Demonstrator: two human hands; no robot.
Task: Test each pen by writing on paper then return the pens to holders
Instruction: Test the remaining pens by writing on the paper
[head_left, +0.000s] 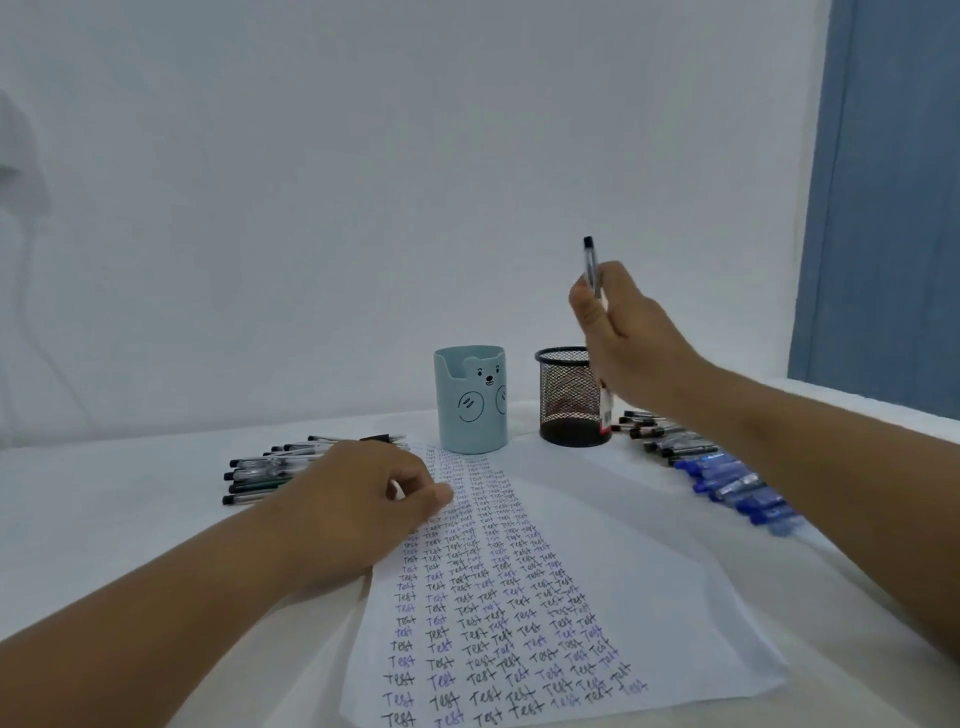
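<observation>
Paper lies nearest on the white bench, its near corner cut off by the bottom edge; columns of the word "Test" in black and blue ink fill its left half, and the farthest rows are too small to read. Both forearms enter from the lower corners. The left hand rests on the sheet's left margin, knuckles up, fingers curled loosely under with the thumb against the forefinger; something small and pale shows at that gap, but whether the grip pinches anything cannot be told. It hides part of the black-tipped pens lying in a heap behind it. To the right, a blurred row of blue pens and darker ones beyond is partly covered by the right forearm. Past the paper stand a pale blue bear-faced holder and, just beside it on the right, a black mesh holder. The right hand is raised above the mesh holder, its grip pinching a clear black-capped pen held upright, the lower end hidden behind the hand. A plain white wall stands behind, with a blue panel at the right edge.
</observation>
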